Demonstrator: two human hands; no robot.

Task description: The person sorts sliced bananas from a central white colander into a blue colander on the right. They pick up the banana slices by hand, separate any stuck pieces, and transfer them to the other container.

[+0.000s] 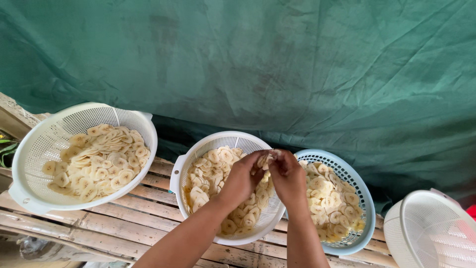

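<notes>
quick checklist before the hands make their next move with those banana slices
1. Left hand and right hand meet over the middle white colander: ok.
2. Slices pinched between the fingers: ok, how many cannot tell.
3. Blue colander close beside the right hand, holding slices: ok.
4. Left white colander steady on the slatted bamboo bench: it sits tilted, cannot tell.
5. Empty white colander at right: ok, partly cut off by the frame.
</notes>
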